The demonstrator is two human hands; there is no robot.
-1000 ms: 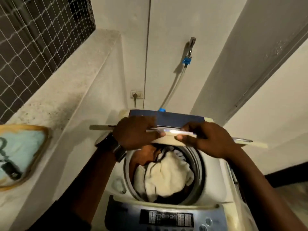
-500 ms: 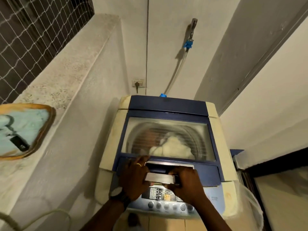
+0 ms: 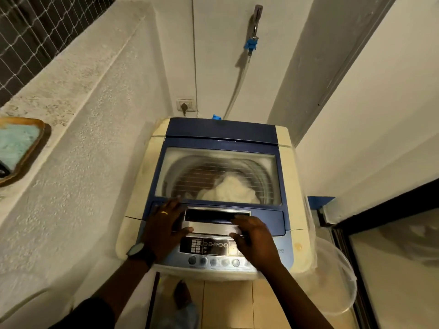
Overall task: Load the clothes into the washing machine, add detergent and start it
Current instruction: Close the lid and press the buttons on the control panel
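Observation:
A cream and blue top-loading washing machine point(image 3: 299, 186) stands against the back wall. Its glass lid point(image 3: 213, 160) lies flat and closed. White clothes point(image 3: 228, 191) show through the glass inside the drum. My left hand point(image 3: 164, 229) rests flat, fingers spread, on the lid's front edge left of the silver handle point(image 3: 211, 222). My right hand point(image 3: 254, 238) lies over the handle's right end and the control panel point(image 3: 209, 248), fingers bent. Neither hand holds anything loose. A row of round buttons point(image 3: 213, 261) sits below the panel.
A concrete ledge point(image 3: 71, 74) runs along the left with a tray point(image 3: 23, 148) on it. A wall socket point(image 3: 186, 105) and a tap with hose point(image 3: 251, 43) are behind the machine. A clear plastic tub point(image 3: 337, 281) stands to the right, beside a dark door frame point(image 3: 356, 269).
One second ago both hands held the lid raised over the open drum. The lid has come down flat and shut. The hands now rest on its front edge, spread slightly apart.

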